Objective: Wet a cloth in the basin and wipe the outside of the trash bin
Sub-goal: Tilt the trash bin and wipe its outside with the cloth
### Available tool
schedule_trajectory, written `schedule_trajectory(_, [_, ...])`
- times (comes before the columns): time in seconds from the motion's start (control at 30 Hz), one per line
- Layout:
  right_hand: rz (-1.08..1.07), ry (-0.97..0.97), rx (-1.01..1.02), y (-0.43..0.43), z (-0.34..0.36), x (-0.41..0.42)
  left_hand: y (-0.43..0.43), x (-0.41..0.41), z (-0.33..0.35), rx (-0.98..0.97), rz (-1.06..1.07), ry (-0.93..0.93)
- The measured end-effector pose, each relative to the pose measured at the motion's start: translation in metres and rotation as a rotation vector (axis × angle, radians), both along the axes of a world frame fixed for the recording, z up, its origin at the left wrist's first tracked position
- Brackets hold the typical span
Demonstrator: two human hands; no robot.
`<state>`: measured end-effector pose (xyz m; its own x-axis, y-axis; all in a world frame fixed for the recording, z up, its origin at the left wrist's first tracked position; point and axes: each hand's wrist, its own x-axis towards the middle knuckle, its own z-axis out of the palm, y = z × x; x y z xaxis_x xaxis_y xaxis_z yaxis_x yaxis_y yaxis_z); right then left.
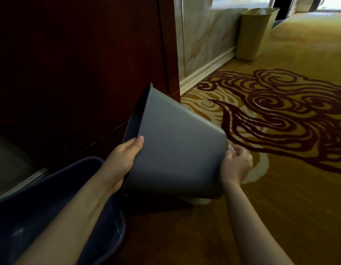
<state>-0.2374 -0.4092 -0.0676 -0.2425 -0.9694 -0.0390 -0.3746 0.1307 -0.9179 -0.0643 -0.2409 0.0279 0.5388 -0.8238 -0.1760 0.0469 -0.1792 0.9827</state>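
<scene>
A dark blue basin (108, 236) sits nearest the camera at lower left, on a patterned carpet (280, 197). Above it, a person tips a grey trash bin (177, 153) onto its side, mouth towards a dark wood panel (79, 73). The left hand (121, 161) grips the bin's rim, thumb on the outer wall. The right hand (235, 165) curls at the bin's base round a pale scrap, probably the cloth (231, 149), though little of it shows. The bin looks like light, stiff plastic; beaded droplets suggest a slick wall, so the rim is likely the surest hold. A beige bin (253, 33) stands far off against the wall.
</scene>
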Motion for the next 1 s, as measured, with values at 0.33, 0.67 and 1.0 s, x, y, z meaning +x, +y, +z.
schedule_trajectory(0.33, [0.575, -0.001, -0.705, 0.069, 0.097, 0.110, 0.003, -0.001, -0.001, 0.015, -0.013, -0.073])
schedule_trajectory(0.67, [0.103, 0.191, -0.184, 0.005, -0.003, 0.020, 0.012, 0.006, -0.005, -0.038, -0.089, -0.006])
schedule_trajectory(1.0, [0.314, 0.110, -0.526, 0.004, 0.044, 0.046, 0.011, 0.004, -0.004, -0.044, -0.049, 0.005])
